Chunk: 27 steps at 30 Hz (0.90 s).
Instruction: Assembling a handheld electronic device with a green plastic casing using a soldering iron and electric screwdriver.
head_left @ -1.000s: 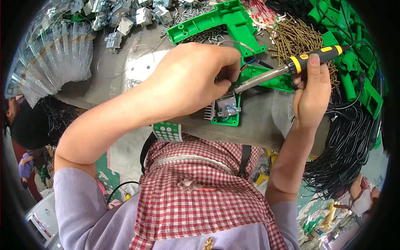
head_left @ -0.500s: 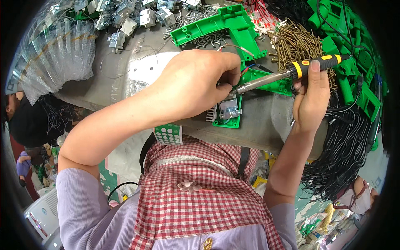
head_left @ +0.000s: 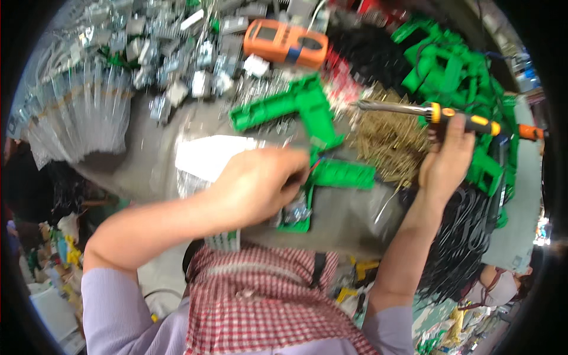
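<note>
My right hand [head_left: 445, 158] is wrapped round the black and yellow handle of a soldering iron [head_left: 464, 120]. The iron's metal shaft points left, above a heap of brass-coloured screws [head_left: 384, 139]. Smeared by motion, my left hand [head_left: 260, 182] is closed with curled fingers at a green plastic housing [head_left: 343, 174]; whatever lies between the fingertips is hidden. A silvery metal part [head_left: 297, 210] sits in the lower end of that housing, partly under the hand. Just beyond, a second green pistol-shaped shell [head_left: 318, 112] lies on the grey table.
An orange multimeter [head_left: 284, 44] lies at the back, beside piled metal-and-white parts [head_left: 204, 83]. Clear plastic bags [head_left: 83, 112] fan out at the left. Green shells [head_left: 449, 71] are heaped at the right, above black cables [head_left: 458, 236]. A white sheet [head_left: 207, 155] lies left of the housing.
The soldering iron has lifted away from the housing by my left hand and is now over the screws. The whole view has shifted, bringing the multimeter into sight.
</note>
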Each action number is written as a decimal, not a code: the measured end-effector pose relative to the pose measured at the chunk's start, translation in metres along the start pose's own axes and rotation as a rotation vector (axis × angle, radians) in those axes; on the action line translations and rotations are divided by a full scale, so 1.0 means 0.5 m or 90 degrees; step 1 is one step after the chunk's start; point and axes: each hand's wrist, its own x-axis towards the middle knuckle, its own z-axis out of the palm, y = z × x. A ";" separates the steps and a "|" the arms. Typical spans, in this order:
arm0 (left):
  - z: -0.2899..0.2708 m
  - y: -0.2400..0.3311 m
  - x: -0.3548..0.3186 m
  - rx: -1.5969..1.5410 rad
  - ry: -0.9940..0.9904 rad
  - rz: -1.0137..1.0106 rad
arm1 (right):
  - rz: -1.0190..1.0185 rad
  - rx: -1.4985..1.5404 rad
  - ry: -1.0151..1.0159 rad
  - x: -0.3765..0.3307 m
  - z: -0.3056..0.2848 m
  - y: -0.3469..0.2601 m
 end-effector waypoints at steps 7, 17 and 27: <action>0.001 0.003 -0.015 0.015 0.006 0.045 | -0.184 -0.103 -0.003 0.107 0.126 0.051; 0.003 -0.001 0.000 0.015 0.033 0.071 | 0.378 -0.002 -0.252 0.213 0.159 0.176; -0.003 0.004 0.002 0.030 -0.002 0.026 | 0.177 -0.195 -0.753 -0.042 0.097 0.022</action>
